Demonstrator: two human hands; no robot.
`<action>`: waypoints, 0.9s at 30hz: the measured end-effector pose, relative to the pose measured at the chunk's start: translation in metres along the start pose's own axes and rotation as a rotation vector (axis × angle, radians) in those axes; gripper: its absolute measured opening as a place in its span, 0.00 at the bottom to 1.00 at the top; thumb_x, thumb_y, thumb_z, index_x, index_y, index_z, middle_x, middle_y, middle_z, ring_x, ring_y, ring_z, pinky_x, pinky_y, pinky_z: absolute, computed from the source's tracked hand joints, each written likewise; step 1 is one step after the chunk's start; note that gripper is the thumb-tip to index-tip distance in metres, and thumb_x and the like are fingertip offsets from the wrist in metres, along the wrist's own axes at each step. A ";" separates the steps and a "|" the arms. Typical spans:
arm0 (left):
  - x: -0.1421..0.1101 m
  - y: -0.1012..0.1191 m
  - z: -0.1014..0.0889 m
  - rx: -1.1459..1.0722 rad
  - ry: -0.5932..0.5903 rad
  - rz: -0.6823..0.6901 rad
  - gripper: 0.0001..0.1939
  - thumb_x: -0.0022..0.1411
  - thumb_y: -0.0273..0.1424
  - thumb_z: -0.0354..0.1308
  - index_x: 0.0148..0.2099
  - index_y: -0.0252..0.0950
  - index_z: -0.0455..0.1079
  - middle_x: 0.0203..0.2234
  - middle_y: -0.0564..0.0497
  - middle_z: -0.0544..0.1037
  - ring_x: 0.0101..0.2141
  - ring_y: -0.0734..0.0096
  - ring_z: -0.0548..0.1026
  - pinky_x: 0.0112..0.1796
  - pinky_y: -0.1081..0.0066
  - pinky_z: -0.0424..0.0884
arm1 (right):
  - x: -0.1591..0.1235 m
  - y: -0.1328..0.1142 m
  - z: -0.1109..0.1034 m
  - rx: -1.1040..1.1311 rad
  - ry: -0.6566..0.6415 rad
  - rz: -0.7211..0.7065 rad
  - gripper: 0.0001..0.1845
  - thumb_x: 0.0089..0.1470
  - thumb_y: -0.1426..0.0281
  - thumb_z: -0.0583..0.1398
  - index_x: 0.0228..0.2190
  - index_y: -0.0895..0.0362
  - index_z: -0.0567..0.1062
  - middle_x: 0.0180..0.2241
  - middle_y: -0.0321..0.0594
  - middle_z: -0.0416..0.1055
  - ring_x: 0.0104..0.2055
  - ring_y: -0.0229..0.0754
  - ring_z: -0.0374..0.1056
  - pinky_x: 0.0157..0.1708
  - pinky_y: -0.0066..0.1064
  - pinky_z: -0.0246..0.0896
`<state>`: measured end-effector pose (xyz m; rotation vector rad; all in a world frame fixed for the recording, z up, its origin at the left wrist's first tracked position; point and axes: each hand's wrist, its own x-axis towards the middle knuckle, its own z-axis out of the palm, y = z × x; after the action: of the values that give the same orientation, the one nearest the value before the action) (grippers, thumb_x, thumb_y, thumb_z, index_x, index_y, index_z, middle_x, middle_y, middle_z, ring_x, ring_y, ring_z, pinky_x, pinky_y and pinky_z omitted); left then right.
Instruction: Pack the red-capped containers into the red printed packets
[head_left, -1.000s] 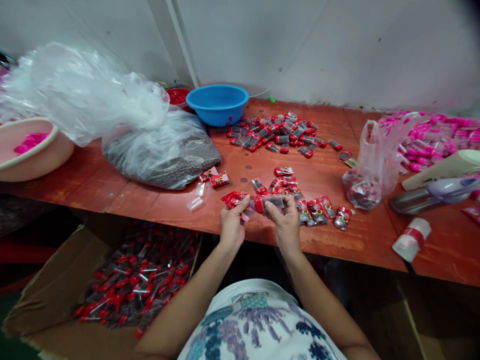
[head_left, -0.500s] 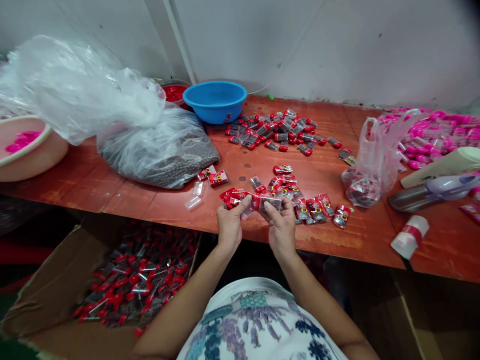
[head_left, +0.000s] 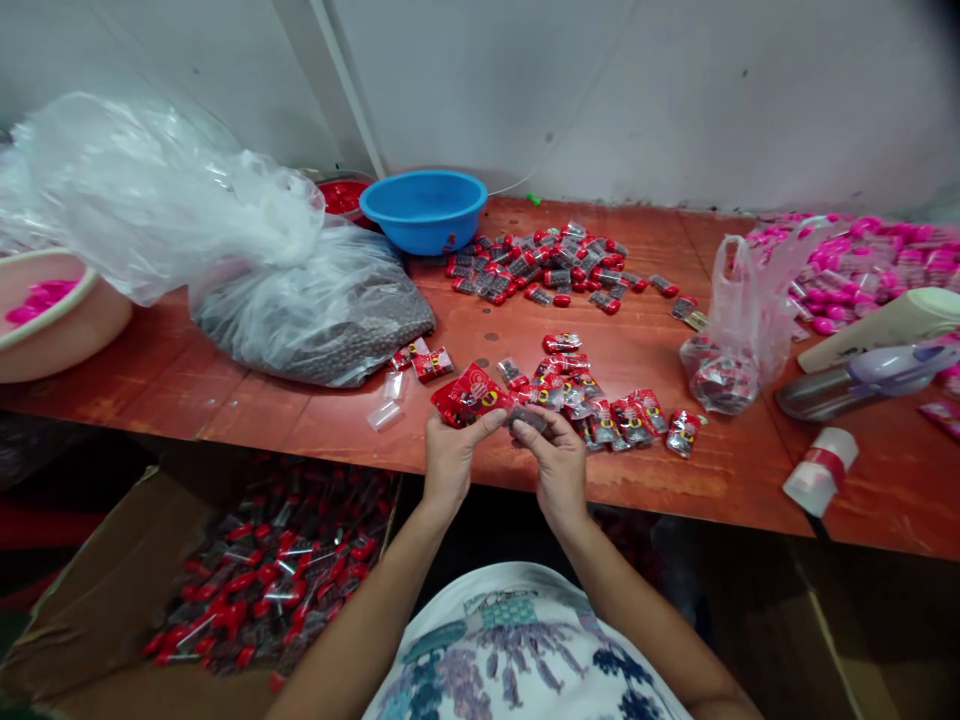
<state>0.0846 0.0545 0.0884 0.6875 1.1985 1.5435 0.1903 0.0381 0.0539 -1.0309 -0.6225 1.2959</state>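
At the table's front edge my left hand (head_left: pixel 450 465) pinches red printed wrappers (head_left: pixel 474 393) between thumb and fingers; they spread out above it. Close beside it, my right hand (head_left: pixel 561 465) grips a small clear container with dark contents (head_left: pixel 528 419), its thumb on top. The container's left end meets the wrappers; whether it is inside one I cannot tell. Just beyond my right hand lies a group of red-wrapped packets (head_left: pixel 634 418). Two small clear plastic sleeves (head_left: pixel 385 414) and two red printed pieces (head_left: pixel 433 364) rest to the left.
A plastic bag of dark beads (head_left: pixel 315 320) lies left, near a blue basin (head_left: pixel 424 212). Red-capped containers (head_left: pixel 540 265) are heaped behind. A small bag (head_left: pixel 724 375), bottles (head_left: pixel 855 380) and a film roll (head_left: pixel 821 470) stand right. Below sits a carton (head_left: pixel 82 600) of red-capped pieces.
The red wrappers in my left hand have turned and show more of their printed face. At my right fingers, the long clear end has given way to the dark-filled container.
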 end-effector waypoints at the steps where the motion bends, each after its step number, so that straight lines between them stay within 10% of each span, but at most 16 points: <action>1: 0.000 0.000 0.000 0.003 -0.010 0.001 0.14 0.37 0.25 0.71 0.31 0.33 0.76 0.26 0.51 0.80 0.28 0.70 0.76 0.37 0.70 0.72 | 0.000 0.000 0.000 0.006 0.002 0.006 0.16 0.42 0.68 0.68 0.36 0.55 0.77 0.31 0.35 0.76 0.30 0.36 0.69 0.32 0.30 0.67; 8: 0.002 0.005 -0.005 0.020 -0.121 0.001 0.13 0.38 0.24 0.71 0.31 0.34 0.77 0.26 0.51 0.80 0.28 0.69 0.76 0.35 0.71 0.72 | 0.003 0.001 -0.004 0.007 -0.055 0.062 0.15 0.42 0.68 0.68 0.36 0.53 0.78 0.30 0.34 0.75 0.27 0.33 0.66 0.25 0.25 0.61; 18: 0.003 0.012 -0.001 0.151 -0.082 -0.070 0.14 0.36 0.27 0.72 0.28 0.32 0.75 0.22 0.51 0.78 0.22 0.72 0.73 0.27 0.73 0.71 | -0.002 0.004 -0.010 -0.374 -0.023 -0.291 0.14 0.46 0.66 0.66 0.38 0.50 0.79 0.35 0.36 0.70 0.38 0.40 0.67 0.41 0.33 0.62; 27: 0.003 0.006 -0.002 0.115 -0.116 -0.049 0.10 0.39 0.26 0.71 0.27 0.32 0.74 0.21 0.53 0.77 0.21 0.74 0.72 0.28 0.74 0.70 | -0.002 0.008 -0.005 -0.106 -0.078 -0.031 0.16 0.46 0.64 0.66 0.40 0.51 0.78 0.35 0.35 0.71 0.32 0.37 0.66 0.27 0.27 0.64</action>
<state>0.0796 0.0565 0.0933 0.8066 1.2149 1.3836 0.1901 0.0348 0.0446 -1.0567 -0.7707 1.2922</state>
